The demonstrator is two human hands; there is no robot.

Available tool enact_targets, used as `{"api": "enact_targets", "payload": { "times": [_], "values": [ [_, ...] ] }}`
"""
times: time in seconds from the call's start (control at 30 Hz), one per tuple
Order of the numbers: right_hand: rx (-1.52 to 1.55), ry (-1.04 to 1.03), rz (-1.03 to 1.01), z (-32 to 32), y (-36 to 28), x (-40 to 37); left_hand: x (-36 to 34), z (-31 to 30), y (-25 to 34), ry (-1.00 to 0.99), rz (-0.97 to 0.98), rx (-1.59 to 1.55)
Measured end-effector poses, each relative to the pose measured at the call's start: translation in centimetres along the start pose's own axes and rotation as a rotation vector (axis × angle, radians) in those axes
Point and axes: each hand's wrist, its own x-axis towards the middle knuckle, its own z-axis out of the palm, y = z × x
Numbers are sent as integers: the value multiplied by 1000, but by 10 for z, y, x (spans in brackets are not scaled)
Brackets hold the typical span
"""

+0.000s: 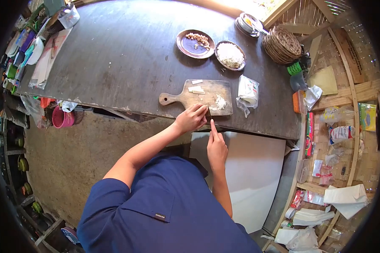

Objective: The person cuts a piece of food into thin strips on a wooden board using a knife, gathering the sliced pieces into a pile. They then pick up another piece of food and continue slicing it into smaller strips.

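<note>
A wooden cutting board [211,90] with a handle lies at the near edge of the dark table [122,59]. It carries white chunks [196,89] and a small heap of white shreds [220,102]. My left hand [191,119] is closed around a dark object, apparently a knife [207,114], at the board's near edge. My right hand [217,148] is just below the table edge. Its index finger is stretched up to the dark object and its other fingers are curled.
Beyond the board stand a brown plate of nuts [195,43] and a bowl of white shreds [230,55]. A plastic bag [248,93] lies right of the board. A woven stack [281,44] and metal lids [247,23] sit far right. A white panel [253,168] leans below.
</note>
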Motion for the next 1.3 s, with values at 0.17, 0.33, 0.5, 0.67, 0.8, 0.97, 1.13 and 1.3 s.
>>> {"api": "enact_targets", "payload": {
  "times": [0.17, 0.33, 0.5, 0.67, 0.8, 0.97, 1.13, 1.3],
  "values": [
    [-35, 25, 15, 6, -6, 16, 0, -2, 0, 1, -8, 23],
    [-21, -39, 56, -6, -8, 1, -2, 6, -2, 32, -7, -4],
    [-6, 20, 14, 9, -2, 11, 0, 4, -1, 60, 3, 10],
    [35, 43, -45, 6, -1, 21, 2, 2, -1, 81, -5, -13],
    [25, -16, 5, -4, -6, 0, 1, 1, 0, 58, -21, -23],
    [18, 29, 30, 10, -11, 21, 2, -2, 2, 68, -17, -16],
    [43, 5, 39, -5, -11, 9, 2, -1, -1, 86, -18, -38],
    [11, 17, 32, 10, -4, 9, 1, 0, 0, 63, -40, -33]
  ]
}}
